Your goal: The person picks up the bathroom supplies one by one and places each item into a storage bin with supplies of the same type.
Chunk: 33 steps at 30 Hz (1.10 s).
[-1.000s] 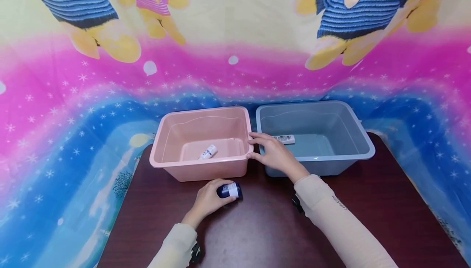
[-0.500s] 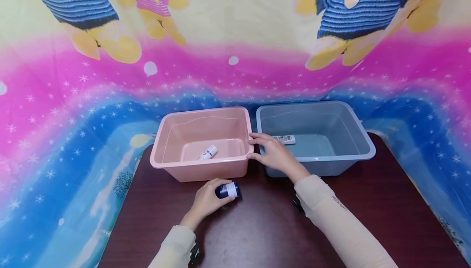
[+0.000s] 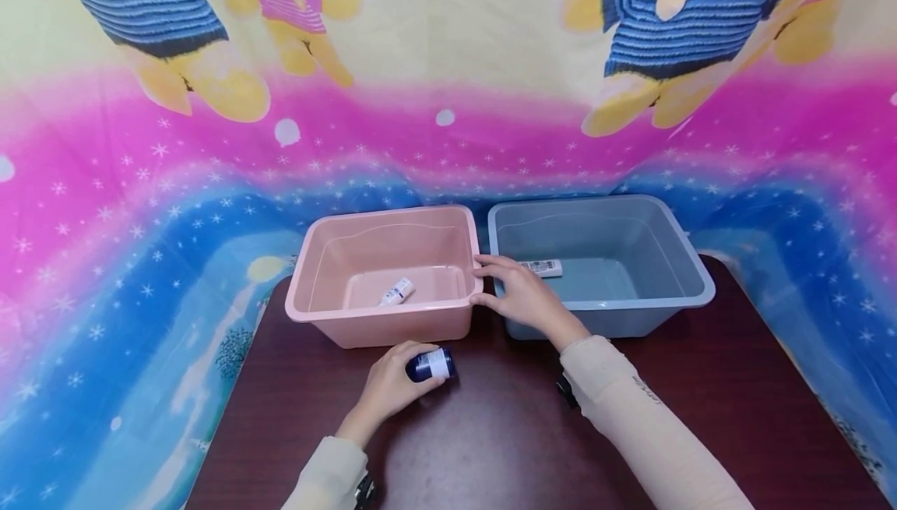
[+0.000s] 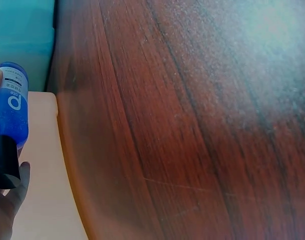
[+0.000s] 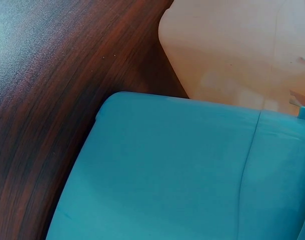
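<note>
My left hand [image 3: 392, 378] holds a dark blue bottle [image 3: 430, 365] on its side between thumb and fingers, in front of the pink tub [image 3: 392, 327]. In the left wrist view the bottle [image 4: 11, 112] shows a white label and a black cap [image 4: 5, 162]. At the pink tub's right edge, my right hand [image 3: 522, 296] rests thumb and fingertips on the rim, the fingers mostly straight. A small white tube-like container [image 3: 397, 292] lies in the pink tub. Beside it in the blue-grey tub [image 3: 610, 319] lies a white container [image 3: 543, 267], partly hidden by the right hand.
Both tubs stand side by side at the back of a dark brown wooden table [image 3: 490, 448]. Behind and around it hangs a patterned curtain [image 3: 448, 144] with bears and snowflakes. The right wrist view shows mostly the outer walls of the two tubs.
My left hand has shifted slightly left with the bottle and turned it a little. The right hand has stayed on the pink tub's rim.
</note>
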### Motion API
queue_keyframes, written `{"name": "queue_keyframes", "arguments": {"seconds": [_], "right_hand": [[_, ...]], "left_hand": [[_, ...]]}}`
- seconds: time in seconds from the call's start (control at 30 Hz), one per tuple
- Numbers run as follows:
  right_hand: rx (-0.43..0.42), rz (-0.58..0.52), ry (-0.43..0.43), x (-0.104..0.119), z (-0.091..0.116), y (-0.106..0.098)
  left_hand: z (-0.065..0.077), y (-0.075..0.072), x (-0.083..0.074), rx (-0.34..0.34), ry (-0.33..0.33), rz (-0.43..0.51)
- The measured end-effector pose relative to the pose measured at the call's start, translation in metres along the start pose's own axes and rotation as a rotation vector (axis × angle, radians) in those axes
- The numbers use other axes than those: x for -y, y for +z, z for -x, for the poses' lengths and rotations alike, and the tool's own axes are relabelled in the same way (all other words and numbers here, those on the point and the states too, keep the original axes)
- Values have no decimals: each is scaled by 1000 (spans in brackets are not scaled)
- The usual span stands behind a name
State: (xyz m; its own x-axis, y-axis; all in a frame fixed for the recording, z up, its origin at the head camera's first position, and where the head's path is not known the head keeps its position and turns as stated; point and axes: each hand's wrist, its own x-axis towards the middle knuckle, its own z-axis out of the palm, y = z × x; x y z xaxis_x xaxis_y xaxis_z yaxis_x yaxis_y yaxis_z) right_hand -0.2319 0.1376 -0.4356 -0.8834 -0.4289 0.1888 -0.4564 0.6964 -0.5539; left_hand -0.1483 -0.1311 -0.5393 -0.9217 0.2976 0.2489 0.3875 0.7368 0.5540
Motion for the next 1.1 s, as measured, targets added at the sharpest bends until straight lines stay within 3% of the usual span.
{"name": "queue_keyframes", "arguments": {"seconds": [0.67,1.1], "right_hand": [[2,-6,26,1,0,4],[2,-14,30,1,1,1]], "left_hand": [[11,-14,-11,-22,3,68],[12,-21,-14,-121,68,107]]}}
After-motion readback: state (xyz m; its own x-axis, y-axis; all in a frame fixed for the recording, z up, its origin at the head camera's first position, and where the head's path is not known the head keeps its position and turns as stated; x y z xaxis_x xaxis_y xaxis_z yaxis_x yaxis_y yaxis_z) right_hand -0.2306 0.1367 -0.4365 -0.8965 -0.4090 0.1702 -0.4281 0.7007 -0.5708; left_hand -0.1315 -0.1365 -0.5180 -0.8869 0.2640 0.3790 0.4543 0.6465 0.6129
